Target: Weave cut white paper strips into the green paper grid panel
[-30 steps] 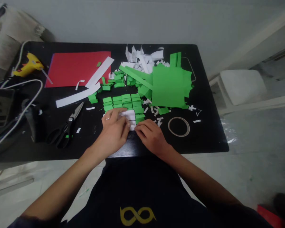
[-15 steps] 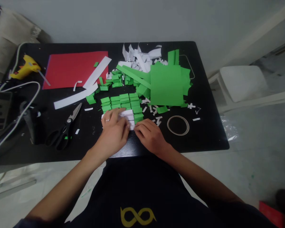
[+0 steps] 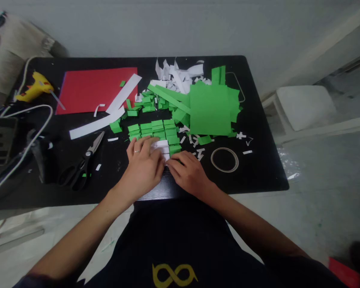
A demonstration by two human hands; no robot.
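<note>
My left hand [image 3: 142, 162], a ring on one finger, lies fingers down on a small white folded paper piece [image 3: 162, 146] near the front edge of the black table [image 3: 258, 168]. My right hand [image 3: 188, 170] presses its curled fingertips against the same white piece from the right. The two hands touch each other over it, and most of the piece is hidden under them. Rows of small green folded paper pieces [image 3: 156, 129] lie just beyond the hands.
A stack of green paper sheets [image 3: 211, 108] and white scraps [image 3: 180, 74] lie at the back. A tape ring [image 3: 225, 159] sits right of my hands. Black scissors [image 3: 81, 166], white strips [image 3: 93, 126], red paper [image 3: 90, 90], a yellow glue gun [image 3: 34, 87] and cables lie left.
My hands stay on the white piece. The right fingers have closed in slightly toward the left hand, and the head view has shifted a little.
</note>
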